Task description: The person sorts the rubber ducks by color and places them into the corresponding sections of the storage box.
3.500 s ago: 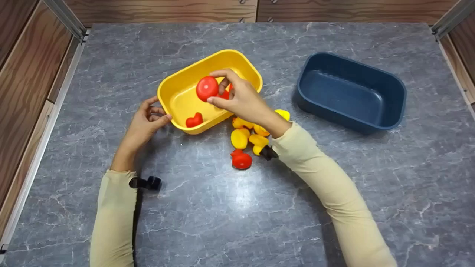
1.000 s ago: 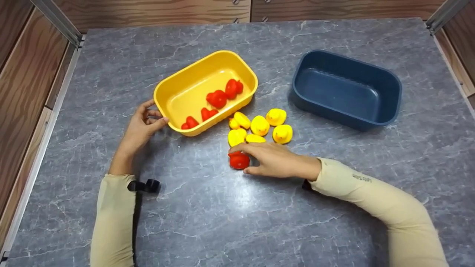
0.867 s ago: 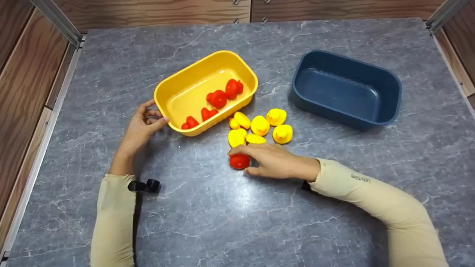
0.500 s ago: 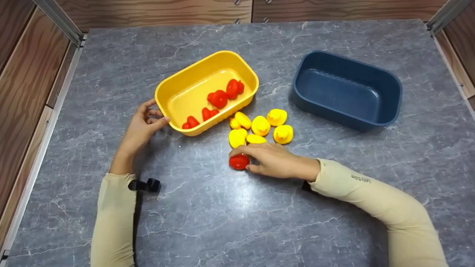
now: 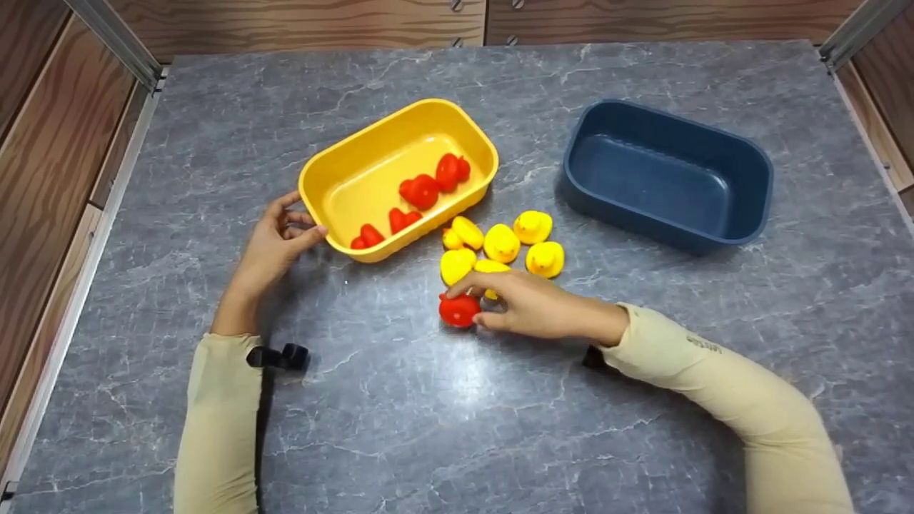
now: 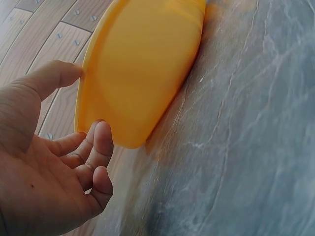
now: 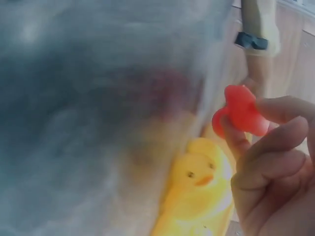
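My right hand pinches a red rubber duck between thumb and fingers, in front of a cluster of yellow rubber ducks. The right wrist view shows that red duck at the fingertips, with one yellow duck beyond the hand. At the yellow bin, my left hand holds the left end, thumb and a fingertip against the rim while the other fingers curl loosely. Several red ducks lie inside along the near wall of this bin.
A dark blue bin with nothing inside stands at the right on the grey marbled table. Wood-patterned panels border the table at the back and both sides.
Over the bin 3.5 s ago, my right hand held a red duck; since then it moved to the one near the cluster. That duck has now tipped, its underside showing. My left hand stays.
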### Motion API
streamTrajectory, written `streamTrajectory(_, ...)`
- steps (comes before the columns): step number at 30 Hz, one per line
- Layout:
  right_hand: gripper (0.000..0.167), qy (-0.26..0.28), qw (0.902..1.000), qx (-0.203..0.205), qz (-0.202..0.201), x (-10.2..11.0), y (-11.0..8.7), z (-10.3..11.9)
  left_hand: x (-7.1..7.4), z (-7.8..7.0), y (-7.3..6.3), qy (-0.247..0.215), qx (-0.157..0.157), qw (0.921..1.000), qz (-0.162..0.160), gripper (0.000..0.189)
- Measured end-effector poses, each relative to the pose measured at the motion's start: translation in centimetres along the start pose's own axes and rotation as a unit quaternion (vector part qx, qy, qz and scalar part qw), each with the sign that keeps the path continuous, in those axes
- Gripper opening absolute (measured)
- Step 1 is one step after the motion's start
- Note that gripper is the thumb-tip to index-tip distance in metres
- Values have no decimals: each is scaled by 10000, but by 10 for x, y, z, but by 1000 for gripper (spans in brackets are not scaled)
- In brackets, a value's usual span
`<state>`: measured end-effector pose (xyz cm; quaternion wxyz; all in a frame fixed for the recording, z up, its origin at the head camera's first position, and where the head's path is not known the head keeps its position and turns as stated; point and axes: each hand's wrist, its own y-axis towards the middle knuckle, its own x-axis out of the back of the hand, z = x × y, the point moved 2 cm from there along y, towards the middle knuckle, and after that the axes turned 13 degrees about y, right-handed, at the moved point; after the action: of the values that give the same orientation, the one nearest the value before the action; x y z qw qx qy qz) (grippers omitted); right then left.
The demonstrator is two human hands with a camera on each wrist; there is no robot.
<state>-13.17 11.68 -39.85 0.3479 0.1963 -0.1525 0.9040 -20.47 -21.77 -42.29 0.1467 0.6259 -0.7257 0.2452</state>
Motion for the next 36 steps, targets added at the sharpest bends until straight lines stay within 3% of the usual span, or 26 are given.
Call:
streamTrajectory(5, 39, 1216, 9921, -58, -290, 14, -4, 9, -1, 0, 1, 0, 32, 10000, 1, 70)
streamTrajectory(12, 41, 2357, 9683, 138, -814, 35, -10, 22, -1, 0, 1, -8, 15, 10000, -5, 70)
streamTrajectory(24, 40, 2910, 9275, 1218, -2005, 69, -10, 43, 0, -2, 0, -85, 15, 9999, 55, 71)
streamTrajectory(32, 42, 3244, 9090, 1099, -2374, 77, 6, 42, 0, -1, 1, -20, -49, 10000, 11, 70)
streamTrajectory(36, 42, 3317, 9045, 1008, -2482, 78, 17, 38, -1, -1, 1, -18, -53, 10000, 18, 70)
